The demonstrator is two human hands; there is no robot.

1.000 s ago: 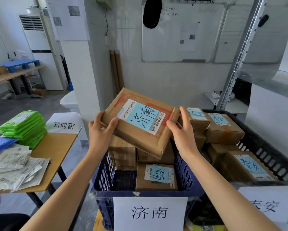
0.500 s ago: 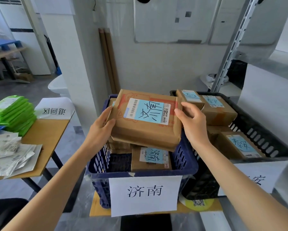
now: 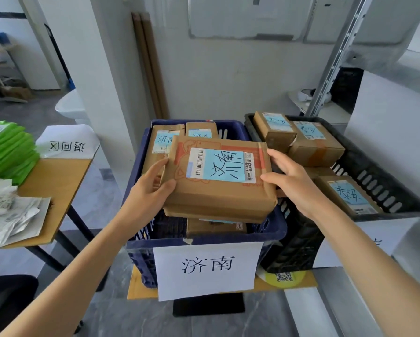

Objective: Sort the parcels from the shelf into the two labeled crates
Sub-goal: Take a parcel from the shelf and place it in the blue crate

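Observation:
A flat brown cardboard parcel (image 3: pixel 218 193) with a blue handwritten label lies over the blue crate (image 3: pixel 204 235), on top of other parcels inside it. My left hand (image 3: pixel 150 190) grips its left edge, thumb on top. My right hand (image 3: pixel 291 181) holds the right edge, fingers spread along the side. The blue crate carries a white paper sign (image 3: pixel 207 271) on its front. To the right stands the black crate (image 3: pixel 384 190) with several blue-labelled parcels such as one small box (image 3: pixel 275 130).
A wooden table (image 3: pixel 55 188) at the left holds green packets (image 3: pixel 8 152), white mailer bags (image 3: pixel 7 215) and a paper sign. A white pillar rises behind the crates. A metal shelf upright (image 3: pixel 335 57) and a white panel stand at the right.
The parcel has come down from in front of me onto the stack in the blue crate, levelling out. Both hands lowered with it and remain at its sides.

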